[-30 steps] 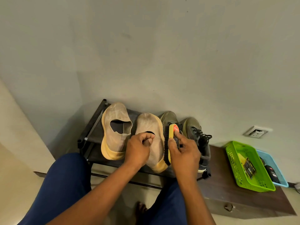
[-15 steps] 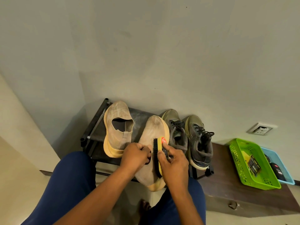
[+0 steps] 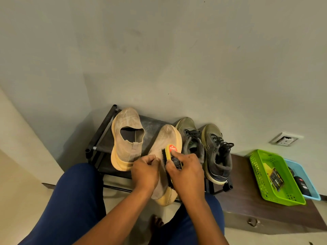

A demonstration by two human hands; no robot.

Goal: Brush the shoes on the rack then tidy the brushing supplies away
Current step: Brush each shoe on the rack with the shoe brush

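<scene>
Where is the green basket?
In the head view, the green basket sits far right on the dark wooden bench, right of the shoe rack, with a blue basket touching its far side, below the wall socket.

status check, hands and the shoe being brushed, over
Left hand grips the beige shoe, heel end off the rack. Right hand holds the brush, bristles on the shoe. Nothing in the way.

tan knit shoes [image 3: 127, 138] w/ yellow soles, olive-grey sneakers [image 3: 216, 151] black laces, yellow brush [image 3: 169, 152] red label, green basket [image 3: 256, 167], blue basket [image 3: 313, 190]
</scene>
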